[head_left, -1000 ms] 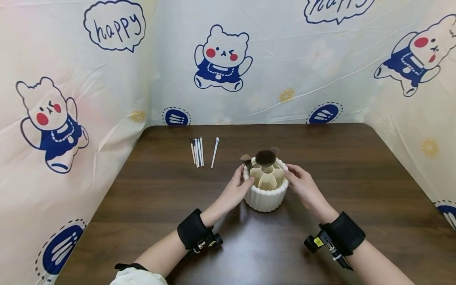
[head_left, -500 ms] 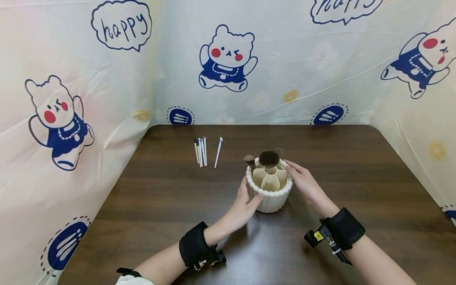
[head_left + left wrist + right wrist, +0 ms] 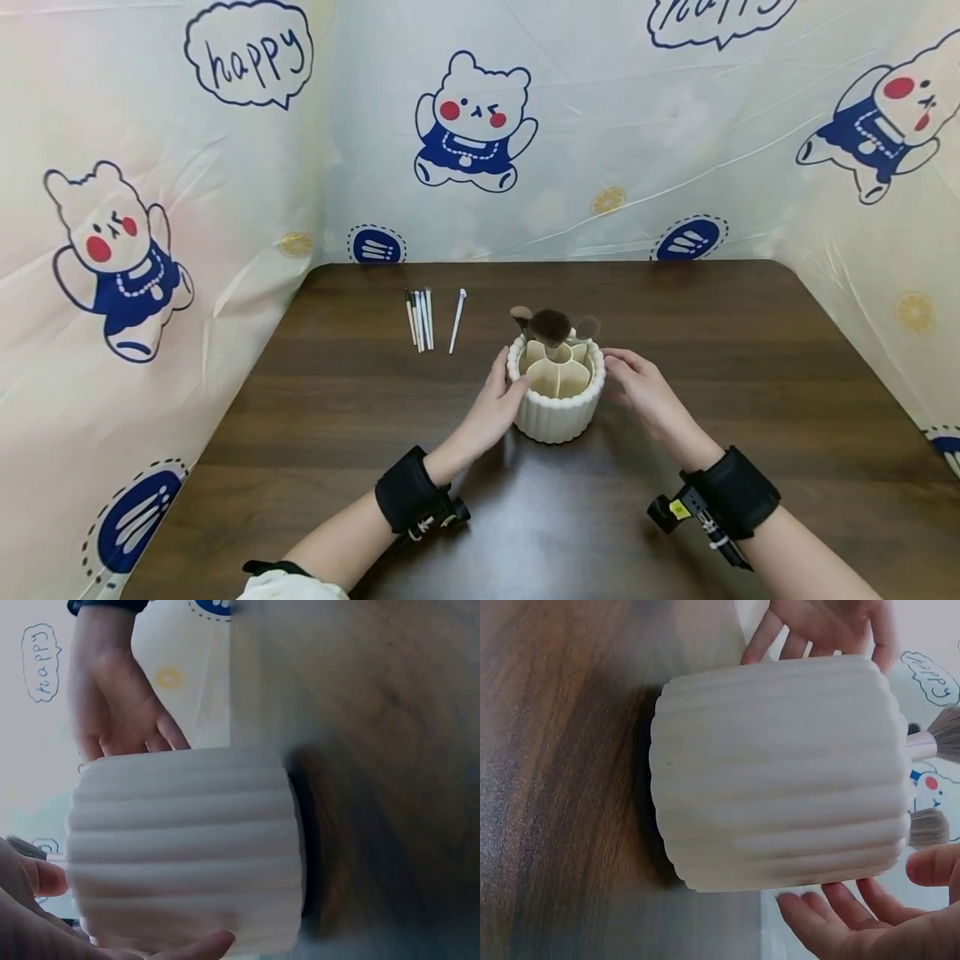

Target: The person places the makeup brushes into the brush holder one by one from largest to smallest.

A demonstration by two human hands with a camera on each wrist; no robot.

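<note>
A cream, ribbed makeup brush holder [image 3: 557,417] with petal-shaped compartments stands upright on the table between my hands. Makeup brushes rise at its back: a large dark one [image 3: 550,327], a smaller one [image 3: 521,316] at left, and a greyish one [image 3: 587,327] at right. My left hand [image 3: 495,408] grips the holder's left side, thumb by the rim. My right hand [image 3: 643,390] is at its right side, fingers loosely bent; in the right wrist view its fingertips [image 3: 832,889] meet the ribbed wall or lie very near it, and the thumb stands off the rim.
Several thin brushes [image 3: 420,319] lie side by side on the brown table [image 3: 322,417], left of the holder. One white thin brush [image 3: 457,321] lies apart from them. A patterned sheet [image 3: 570,125] with bears surrounds the table's back and sides.
The holder has turned clockwise as seen from above; its left brush has swung back and its rear-right brush to the right. My left hand slid forward along the wall, then back; my right hand has loosened.
</note>
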